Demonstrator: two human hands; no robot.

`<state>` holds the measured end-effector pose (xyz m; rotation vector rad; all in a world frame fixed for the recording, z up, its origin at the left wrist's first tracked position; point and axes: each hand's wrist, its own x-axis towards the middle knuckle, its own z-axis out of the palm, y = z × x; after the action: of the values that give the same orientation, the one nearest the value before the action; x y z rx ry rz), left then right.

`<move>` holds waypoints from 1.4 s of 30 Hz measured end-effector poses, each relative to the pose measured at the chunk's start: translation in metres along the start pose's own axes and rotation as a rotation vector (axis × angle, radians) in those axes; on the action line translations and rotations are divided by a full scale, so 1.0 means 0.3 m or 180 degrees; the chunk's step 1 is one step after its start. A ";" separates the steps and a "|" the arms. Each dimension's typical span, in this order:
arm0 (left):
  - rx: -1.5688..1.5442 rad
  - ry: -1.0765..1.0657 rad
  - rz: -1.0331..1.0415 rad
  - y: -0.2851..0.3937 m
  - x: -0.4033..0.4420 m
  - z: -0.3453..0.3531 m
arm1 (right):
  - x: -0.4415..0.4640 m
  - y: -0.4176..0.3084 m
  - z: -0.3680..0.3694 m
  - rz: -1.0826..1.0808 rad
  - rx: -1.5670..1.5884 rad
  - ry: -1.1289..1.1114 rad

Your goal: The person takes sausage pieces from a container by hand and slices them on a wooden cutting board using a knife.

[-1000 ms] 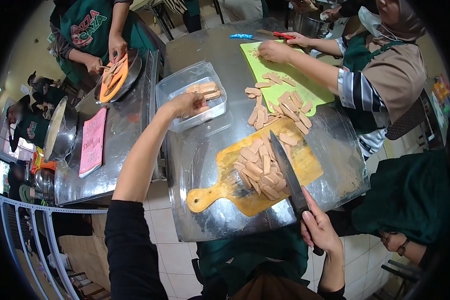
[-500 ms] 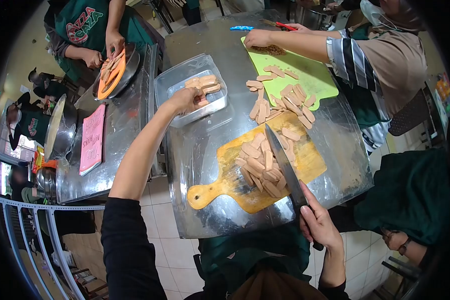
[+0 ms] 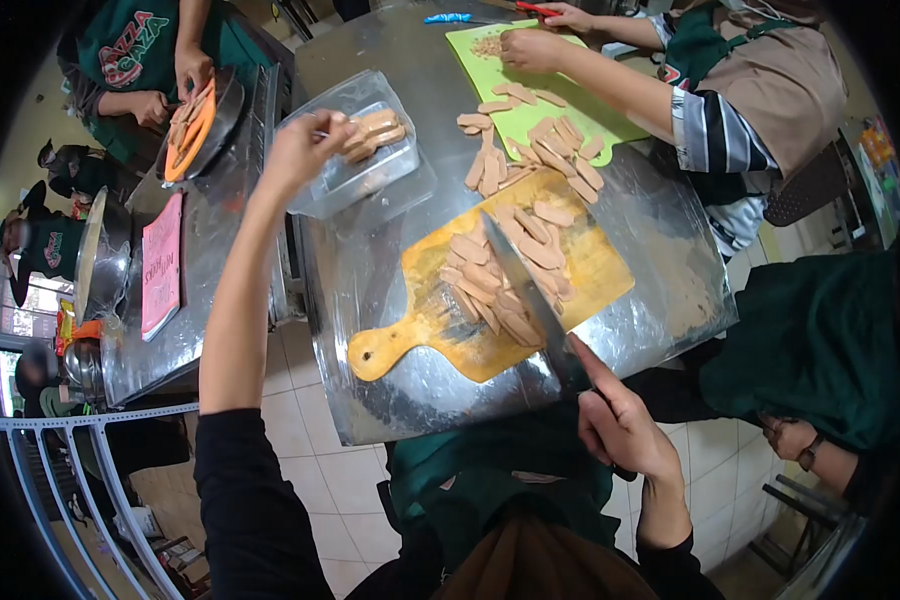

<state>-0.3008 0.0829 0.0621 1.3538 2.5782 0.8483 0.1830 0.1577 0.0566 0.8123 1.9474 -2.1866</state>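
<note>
**At the see-through tub (image 3: 365, 190), the left hand (image 3: 305, 150) works beside pale sticks (image 3: 378, 130) while the right hand (image 3: 625, 425) holds a knife (image 3: 520, 275)**

Above the tub's left side, the left hand hangs with fingers bent, just beside the sticks inside; whether it grasps one cannot be told. The right hand is wrapped around the knife's handle, beyond the near edge of the surface (image 3: 670, 290). The blade slants over the sticks piled on a wooden board (image 3: 595, 255); contact is unclear.

The step in hand looks like sorting sticks between tub and board, though the direction does not show. The next move seems to call for a light pinch by the left hand and a steady blade, kept away from the fingers.

The tub sits near the surface's left edge, and the left forearm reaches in across that side. The board's handle points left, toward the same edge. Beyond the board, loose sticks crowd up to a green board (image 3: 615, 125), where another person's hand (image 3: 530, 50) is busy. More room lies rightward, where metal shows beside the wooden board.
</note>
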 end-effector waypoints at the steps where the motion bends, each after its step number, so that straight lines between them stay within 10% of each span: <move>1: -0.0305 0.0018 0.0042 0.040 -0.035 -0.028 | -0.001 0.001 0.006 -0.0075 -0.0019 -0.0050; 13: -0.2350 -0.0281 -0.1500 0.403 -0.666 0.210 | 0.075 0.040 0.075 -0.0024 -0.0785 -0.0381; 19: -0.1323 0.0196 -0.1449 0.456 -0.740 0.364 | 0.075 0.044 0.081 0.0035 -0.0712 -0.0414; 42: -0.2202 0.0102 -0.1600 0.428 -0.751 0.358 | -0.059 0.032 0.052 -0.0309 -0.0468 -0.0555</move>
<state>-0.0363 0.0087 0.0037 0.4786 2.1415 1.4469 0.1971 0.1365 0.0566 0.4984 2.0686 -2.0554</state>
